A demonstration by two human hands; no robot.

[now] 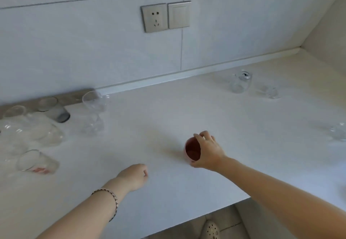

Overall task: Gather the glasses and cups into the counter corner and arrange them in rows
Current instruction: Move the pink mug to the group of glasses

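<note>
Gripping red cup (192, 151) by rim, mid-surface (187, 111): right hand (208, 152). Left hand (133, 177) curled, empty. Cup likely light, rigid, breakable; take by wall. Clear glasses (33, 132) clustered far left.

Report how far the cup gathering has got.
Done: several glasses bunched at the far left by the wall, not yet in clear rows. In hand: the right hand grips the pink cup at centre; the left hand holds nothing. Still to gather: a clear mug, a small glass and a glass at the right edge.
</note>
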